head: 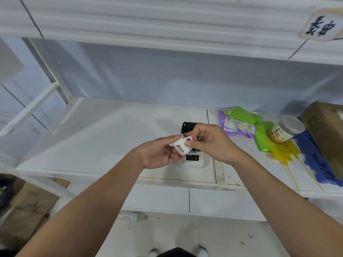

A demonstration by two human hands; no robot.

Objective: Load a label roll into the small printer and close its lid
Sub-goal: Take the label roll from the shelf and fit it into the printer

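Note:
A small white label roll (181, 147) with black printed characters is held above the printer between both hands. My left hand (157, 153) cradles it from below and the left. My right hand (209, 140) pinches its upper right edge with thumb and forefinger. The small white printer (193, 161) stands on the white shelf (92, 141) right under the hands. Its black lid (187, 127) stands open behind my right hand. Most of the printer's top is hidden by the hands and the roll.
To the right lie green and purple mailer bags (241, 120), a clear jar with a yellow label (286, 130), yellow and blue spill stains (285, 154) and a cardboard box (326, 130). Cardboard boxes (31, 206) sit on the floor at lower left.

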